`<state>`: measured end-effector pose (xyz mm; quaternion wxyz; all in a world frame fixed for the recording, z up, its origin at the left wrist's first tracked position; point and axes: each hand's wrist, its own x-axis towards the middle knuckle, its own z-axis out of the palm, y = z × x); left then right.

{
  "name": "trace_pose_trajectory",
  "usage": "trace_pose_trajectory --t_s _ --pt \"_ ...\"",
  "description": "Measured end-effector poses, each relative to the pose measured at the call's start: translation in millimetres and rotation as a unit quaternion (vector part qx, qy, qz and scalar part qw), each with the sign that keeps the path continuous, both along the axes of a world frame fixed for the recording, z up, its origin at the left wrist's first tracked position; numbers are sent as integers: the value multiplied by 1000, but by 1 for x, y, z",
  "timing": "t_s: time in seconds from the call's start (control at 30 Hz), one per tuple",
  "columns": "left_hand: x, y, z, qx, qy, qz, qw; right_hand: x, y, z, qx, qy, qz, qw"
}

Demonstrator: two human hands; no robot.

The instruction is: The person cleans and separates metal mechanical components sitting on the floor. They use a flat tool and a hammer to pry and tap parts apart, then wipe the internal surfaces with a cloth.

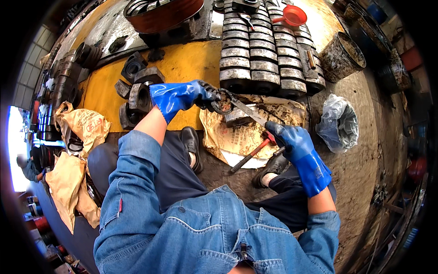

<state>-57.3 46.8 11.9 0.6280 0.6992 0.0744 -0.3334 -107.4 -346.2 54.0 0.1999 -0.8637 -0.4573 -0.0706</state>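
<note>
Both of my hands wear blue rubber gloves, darkened with grime at the fingers. My left hand grips a small round metal part with a dark rim and a brownish inside. In my right hand is a flat-bladed scraper, its tip touching or just beside the round part's edge. Below them a metal block rests on a grease-smeared paper sack. A hammer with a red head and dark handle lies on the sack's near side, close to my right hand.
Rows of metal blocks stand ahead, with a red dipper on top. Loose dark blocks sit on the yellow sheet. A grimy bucket and a plastic-lined container stand right; crumpled paper sacks lie left.
</note>
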Motion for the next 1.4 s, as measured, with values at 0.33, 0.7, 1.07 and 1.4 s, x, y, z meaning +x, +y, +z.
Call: trace_pose_trajectory --t_s 0.33,0.7,1.07,1.4 --pt "4 26 -8 189 -413 -396 798 1 4 16 -3 15 29 999" --pt "-5 -12 10 -22 8 -93 995 1 9 9 19 -39 -10 999" --pt "36 -28 -39 -3 -130 153 980 -2 43 4 75 -5 -75 994" --pt "27 -58 -17 20 -200 167 965 -12 63 -15 77 -32 -150 985"
